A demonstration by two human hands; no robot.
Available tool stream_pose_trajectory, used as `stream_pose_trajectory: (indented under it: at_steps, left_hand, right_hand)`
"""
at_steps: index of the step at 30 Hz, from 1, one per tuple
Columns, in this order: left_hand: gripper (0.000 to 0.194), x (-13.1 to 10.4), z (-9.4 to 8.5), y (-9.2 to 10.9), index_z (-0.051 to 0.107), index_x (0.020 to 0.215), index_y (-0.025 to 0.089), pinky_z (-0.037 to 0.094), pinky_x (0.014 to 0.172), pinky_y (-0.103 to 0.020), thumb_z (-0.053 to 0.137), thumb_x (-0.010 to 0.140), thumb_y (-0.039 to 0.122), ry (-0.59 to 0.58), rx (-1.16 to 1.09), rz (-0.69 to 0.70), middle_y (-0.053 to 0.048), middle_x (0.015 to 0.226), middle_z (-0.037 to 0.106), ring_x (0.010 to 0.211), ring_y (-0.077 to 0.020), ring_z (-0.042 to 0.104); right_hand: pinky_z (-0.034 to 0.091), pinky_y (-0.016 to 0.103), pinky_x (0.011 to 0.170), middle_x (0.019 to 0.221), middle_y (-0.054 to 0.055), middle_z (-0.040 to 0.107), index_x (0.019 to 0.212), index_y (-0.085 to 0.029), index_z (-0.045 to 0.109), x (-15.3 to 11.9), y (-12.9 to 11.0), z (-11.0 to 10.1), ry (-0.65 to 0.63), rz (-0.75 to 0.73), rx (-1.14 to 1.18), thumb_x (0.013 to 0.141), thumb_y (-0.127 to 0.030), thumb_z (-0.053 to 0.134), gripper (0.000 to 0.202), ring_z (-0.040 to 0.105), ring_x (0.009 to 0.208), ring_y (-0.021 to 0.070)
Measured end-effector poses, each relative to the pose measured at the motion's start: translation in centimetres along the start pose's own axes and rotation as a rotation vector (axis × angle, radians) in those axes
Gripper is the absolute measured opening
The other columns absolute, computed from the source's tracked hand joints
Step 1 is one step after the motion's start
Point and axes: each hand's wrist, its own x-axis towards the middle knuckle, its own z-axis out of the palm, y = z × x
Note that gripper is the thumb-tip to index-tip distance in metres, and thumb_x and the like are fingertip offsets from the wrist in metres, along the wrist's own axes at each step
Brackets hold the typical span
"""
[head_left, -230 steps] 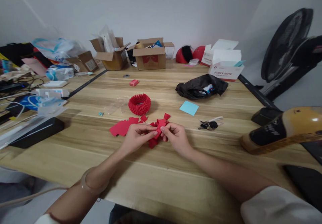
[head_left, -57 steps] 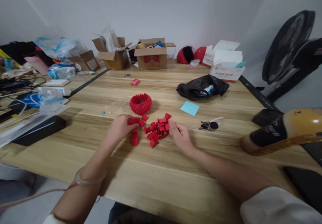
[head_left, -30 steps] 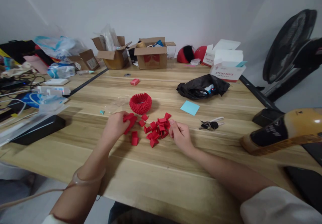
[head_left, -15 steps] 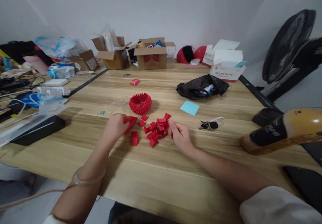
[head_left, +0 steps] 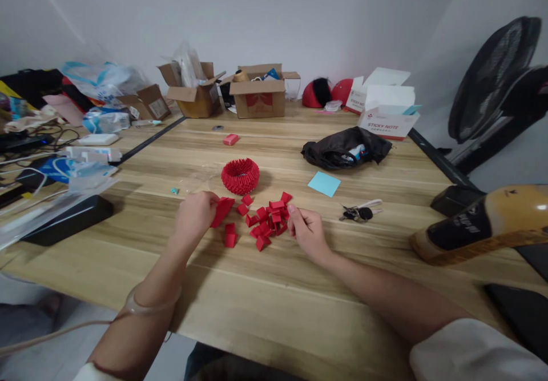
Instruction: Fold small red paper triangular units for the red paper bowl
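My left hand [head_left: 195, 216] pinches a red folded paper strip [head_left: 222, 212] by its left end, just above the table. At the right edge of a pile of small folded red paper pieces [head_left: 269, 220], my right hand [head_left: 309, 231] has its fingers curled with the thumb on top; what it may hold is hidden. A few more folded pieces lie apart from the pile, one of them a red paper piece [head_left: 230, 236] near my left hand. Behind them stands a round red bowl [head_left: 240, 176] built from many folded paper points.
Right of the pile lie a blue paper sheet [head_left: 324, 184], keys [head_left: 360, 212] and a black bag [head_left: 342, 148]. A large bottle [head_left: 483, 224] is at the right. Farther back are a small red block [head_left: 230, 139], cardboard boxes [head_left: 259, 100] and a sticky note box [head_left: 387, 119].
My left hand has shifted slightly left along the red paper strip, so more of the strip shows. My right hand and the pile look the same.
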Motion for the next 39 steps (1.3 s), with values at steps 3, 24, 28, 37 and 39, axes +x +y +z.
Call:
stream_pose_trajectory:
  at_steps: [3,24,28,37,39]
  left_hand:
    - [0.031,-0.1,0.0,0.1,0.074,0.098,0.022,0.045,0.07,-0.031,0.047,0.083,0.02,-0.006,0.03,-0.005,-0.013,0.098,0.073,0.09,-0.0285,0.067]
    - [0.025,-3.7,0.4,2.7,0.069,0.085,0.016,0.048,0.077,-0.029,0.05,0.091,0.031,0.285,-0.478,0.606,-0.007,0.087,0.069,0.082,-0.0178,0.063]
    - [0.022,-5.4,0.5,3.9,0.068,0.082,0.017,0.049,0.072,-0.026,0.052,0.091,0.027,0.128,-0.636,0.859,-0.005,0.082,0.069,0.077,-0.0145,0.062]
    - [0.021,-5.5,-0.3,3.8,0.07,0.089,0.017,0.052,0.079,-0.029,0.05,0.092,0.023,0.127,-0.493,0.959,-0.007,0.092,0.068,0.085,-0.0167,0.064]
    - [0.022,-6.9,-1.2,3.0,0.067,0.105,0.019,0.051,0.089,-0.035,0.051,0.092,0.025,0.228,-0.456,0.911,-0.009,0.109,0.066,0.1,-0.0207,0.062]
  right_hand:
    - [0.029,0.024,0.045,0.044,-0.002,0.043,0.048,-0.018,0.046,0.0,0.1,0.0,-0.007,0.007,0.008,0.088,-0.057,0.047,0.056,0.038,0.043,0.0093]
    - [0.04,0.025,0.055,0.07,0.003,0.061,0.082,-0.017,0.064,-0.9,0.6,0.0,-0.106,-0.162,-0.121,0.086,-0.036,0.059,0.02,0.052,0.059,0.0128]
    - [0.045,0.024,0.053,0.105,0.01,0.064,0.119,-0.022,0.058,-1.0,0.5,0.3,-0.111,-0.155,-0.103,0.079,-0.035,0.069,0.044,0.058,0.07,0.015]
    - [0.051,0.032,0.076,0.102,0.01,0.063,0.082,-0.02,0.064,-0.4,1.1,0.4,-0.055,-0.379,-0.113,0.078,-0.031,0.07,0.013,0.06,0.098,0.0226]
    - [0.05,0.033,0.078,0.086,0.007,0.065,0.074,-0.02,0.062,-0.1,1.3,0.5,-0.04,-0.365,-0.091,0.083,-0.032,0.065,0.015,0.062,0.086,0.0198]
